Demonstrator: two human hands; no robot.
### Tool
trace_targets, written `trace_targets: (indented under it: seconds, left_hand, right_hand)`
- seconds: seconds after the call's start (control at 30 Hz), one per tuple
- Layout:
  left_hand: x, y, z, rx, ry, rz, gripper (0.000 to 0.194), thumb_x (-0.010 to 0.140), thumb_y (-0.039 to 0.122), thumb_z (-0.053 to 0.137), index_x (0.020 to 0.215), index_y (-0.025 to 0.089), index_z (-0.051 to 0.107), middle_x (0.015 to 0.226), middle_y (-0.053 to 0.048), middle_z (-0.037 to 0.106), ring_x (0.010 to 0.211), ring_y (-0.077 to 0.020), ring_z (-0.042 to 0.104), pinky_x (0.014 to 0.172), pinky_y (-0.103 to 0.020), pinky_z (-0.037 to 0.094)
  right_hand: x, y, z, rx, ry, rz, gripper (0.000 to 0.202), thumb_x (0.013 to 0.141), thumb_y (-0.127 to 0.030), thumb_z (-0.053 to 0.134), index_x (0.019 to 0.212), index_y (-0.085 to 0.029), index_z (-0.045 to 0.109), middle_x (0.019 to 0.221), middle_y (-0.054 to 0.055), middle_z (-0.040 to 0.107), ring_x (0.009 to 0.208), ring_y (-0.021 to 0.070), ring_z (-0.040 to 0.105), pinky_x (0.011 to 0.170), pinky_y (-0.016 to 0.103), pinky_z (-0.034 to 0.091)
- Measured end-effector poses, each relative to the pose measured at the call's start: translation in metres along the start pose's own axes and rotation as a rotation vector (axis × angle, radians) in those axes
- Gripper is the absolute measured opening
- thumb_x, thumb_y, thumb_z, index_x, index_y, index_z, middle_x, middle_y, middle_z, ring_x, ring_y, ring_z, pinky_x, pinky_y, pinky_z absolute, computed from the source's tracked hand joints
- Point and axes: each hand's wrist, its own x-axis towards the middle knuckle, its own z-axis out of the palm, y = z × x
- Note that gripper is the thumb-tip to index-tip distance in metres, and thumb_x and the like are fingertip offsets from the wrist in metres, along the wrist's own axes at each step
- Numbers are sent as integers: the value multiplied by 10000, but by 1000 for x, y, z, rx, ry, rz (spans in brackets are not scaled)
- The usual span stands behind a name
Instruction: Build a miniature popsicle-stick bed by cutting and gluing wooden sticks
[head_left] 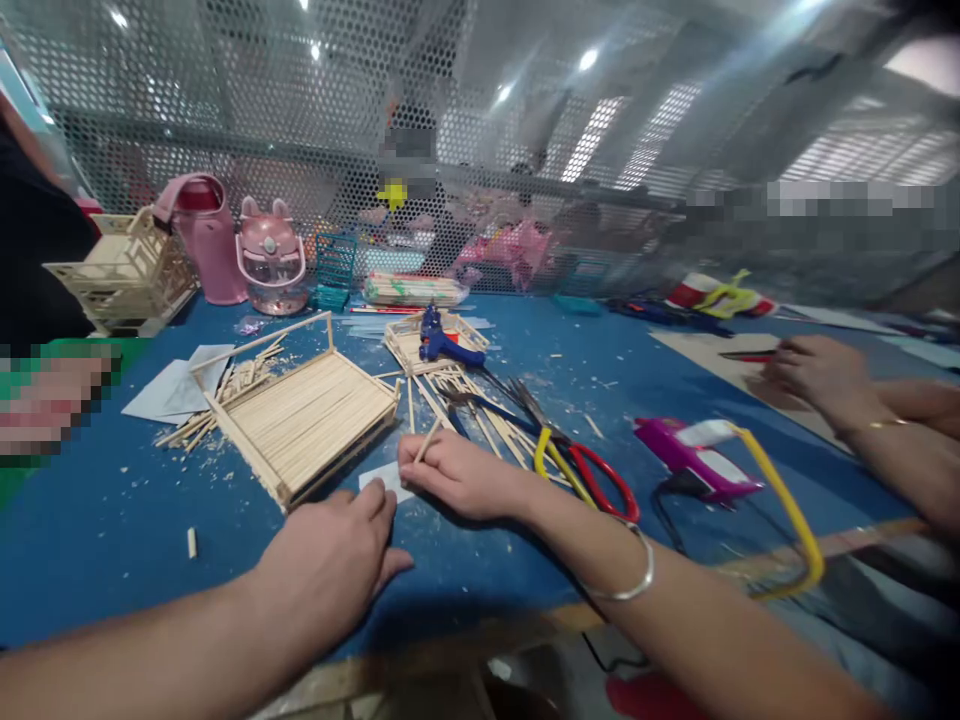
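Observation:
My right hand (466, 474) pinches a short wooden stick (427, 440) just above a small white piece of paper (384, 480) on the blue table. Fingers stretched forward, my left hand (334, 550) rests its fingertips at the near edge of that paper, its thumb held apart. Right behind my left hand stands a bed-like frame (307, 415) built of thin wooden sticks, with a flat slatted top and a raised rail at its far side. Loose sticks (487, 420) lie beyond my right hand. The fingertips of my right hand partly cover the paper.
Pliers and scissors with red handles (604, 485) lie right of the sticks. A blue glue gun (446, 345) sits on a smaller stick frame. A purple tool (697, 465) and a yellow-framed saw (795, 510) lie rightward. Another person's hand (821, 385) works at far right. Bottles (271, 260) stand behind.

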Motion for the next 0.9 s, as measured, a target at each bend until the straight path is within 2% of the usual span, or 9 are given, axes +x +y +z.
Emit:
trace_targets:
  seconds: [0.13,0.27,0.37,0.5,0.6,0.67,0.77,0.83,0.9]
  left_hand:
    - [2,-2,4,-33,-6,5,418,828,394,486,1160,148,547,1135,-142,579,820,-229,619,652,-314,528]
    - [3,-4,6,-95,-54,-17,462,811,389,507,1221,177,500,1174,-126,567,817,-226,626,664,-319,534]
    - [3,-4,5,-113,-89,-34,499,812,397,497,1251,161,470,1187,-132,561,819,-239,626,656,-333,539]
    - [4,-4,5,-97,-70,-27,479,813,390,496,1242,175,483,1173,-127,569,797,-230,633,653,-321,539]
    - [4,-5,5,-66,-63,-4,455,822,389,484,1218,167,510,1177,-135,562,787,-224,640,652,-312,541]
    - [4,-5,6,-57,-53,9,445,829,389,476,1209,162,519,1180,-140,559,779,-226,644,646,-319,543]
    - [3,-5,6,-56,-24,21,445,836,387,470,1213,152,514,1178,-147,561,779,-232,646,646,-337,547]
    - [3,-7,6,-63,14,29,417,843,375,468,1191,152,527,1162,-142,574,815,-232,638,683,-342,545]
    - [2,-11,5,-81,56,63,323,862,297,449,1137,169,561,1142,-124,591,868,-220,621,744,-342,533]
  right_hand:
    - [1,0,1,-1,48,43,285,883,-191,355,660,-148,526,684,27,534,639,119,468,634,244,373]
    - [0,-2,2,-35,-19,4,290,891,-200,348,682,-147,541,668,27,531,620,122,457,621,246,369]
    - [1,-4,2,-58,24,45,284,889,-192,347,679,-152,534,672,31,529,625,127,462,621,247,366]
    - [2,-6,3,-100,-15,33,269,889,-198,355,694,-152,534,665,28,529,617,129,455,612,247,356]
    - [2,-7,3,-81,26,58,283,887,-190,354,659,-151,517,661,26,523,614,122,454,616,245,355]
    - [3,-7,2,-54,10,61,274,884,-191,361,657,-153,511,658,21,520,608,117,451,610,242,353]
    - [3,-4,-2,40,-23,97,215,862,-211,409,680,-159,510,614,-3,502,578,107,441,586,233,354]
    - [4,0,-4,210,42,174,214,861,-252,411,684,-163,491,601,-11,499,546,97,445,553,222,365]
    - [4,4,-7,428,153,257,212,867,-316,397,730,-170,467,619,-14,510,506,85,451,504,208,375]
